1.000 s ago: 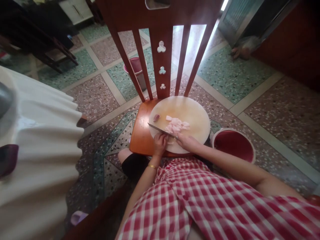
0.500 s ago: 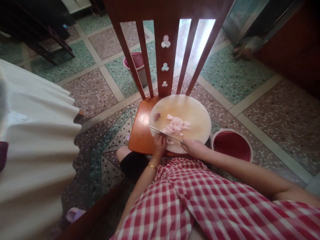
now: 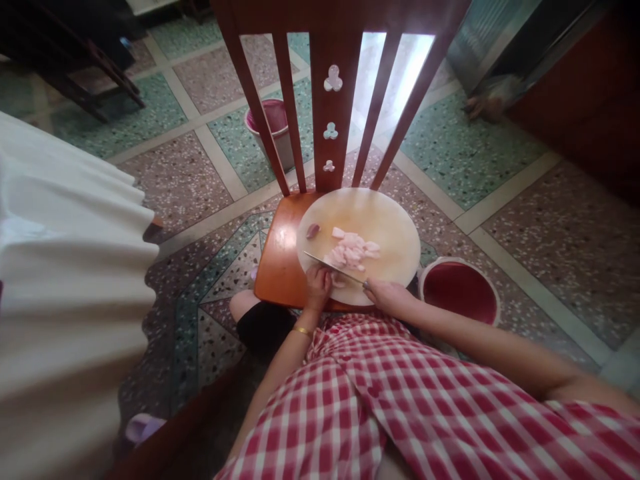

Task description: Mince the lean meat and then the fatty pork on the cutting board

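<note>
A round pale cutting board [image 3: 380,213] lies on the seat of a wooden chair [image 3: 280,267]. On it sits a heap of pale pink cut pieces [image 3: 353,252], and one darker piece [image 3: 313,231] lies apart at the left. My right hand [image 3: 387,293] is closed round the handle of a knife [image 3: 333,266], whose blade points left across the board's near part. My left hand [image 3: 320,283] is curled, fingers pressed down on a pale piece beside the blade at the board's near edge.
A red basin [image 3: 460,290] stands on the tiled floor right of the chair. A pink bucket [image 3: 275,127] stands behind the chair back. White draped cloth [image 3: 65,267] fills the left side. My checked red-and-white garment [image 3: 400,413] covers the foreground.
The knife has drawn back toward me, and my right hand has slid slightly right along the board's near edge. My left hand stays put. The view has tilted slightly.
</note>
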Action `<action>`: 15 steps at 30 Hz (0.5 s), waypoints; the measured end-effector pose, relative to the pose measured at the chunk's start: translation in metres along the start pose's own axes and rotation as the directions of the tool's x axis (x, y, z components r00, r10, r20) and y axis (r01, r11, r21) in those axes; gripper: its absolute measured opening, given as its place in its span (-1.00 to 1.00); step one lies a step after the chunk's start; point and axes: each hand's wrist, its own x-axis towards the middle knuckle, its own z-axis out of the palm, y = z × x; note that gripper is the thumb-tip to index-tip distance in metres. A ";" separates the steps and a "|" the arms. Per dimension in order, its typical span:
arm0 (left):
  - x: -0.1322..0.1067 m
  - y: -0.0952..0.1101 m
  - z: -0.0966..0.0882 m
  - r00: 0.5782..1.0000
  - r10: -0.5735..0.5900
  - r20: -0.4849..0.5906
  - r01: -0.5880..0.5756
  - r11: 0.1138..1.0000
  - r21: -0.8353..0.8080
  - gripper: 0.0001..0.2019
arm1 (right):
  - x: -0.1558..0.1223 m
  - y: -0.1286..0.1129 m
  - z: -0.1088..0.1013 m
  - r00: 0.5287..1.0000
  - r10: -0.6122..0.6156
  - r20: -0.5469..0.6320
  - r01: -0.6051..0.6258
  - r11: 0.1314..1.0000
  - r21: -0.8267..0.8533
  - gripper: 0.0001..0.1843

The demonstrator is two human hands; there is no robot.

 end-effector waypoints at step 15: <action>-0.003 0.011 -0.014 0.999 -0.031 -0.035 0.032 0.999 0.030 -0.82 | -0.012 0.005 -0.018 0.994 -0.042 -0.103 0.044 0.999 0.014 -0.67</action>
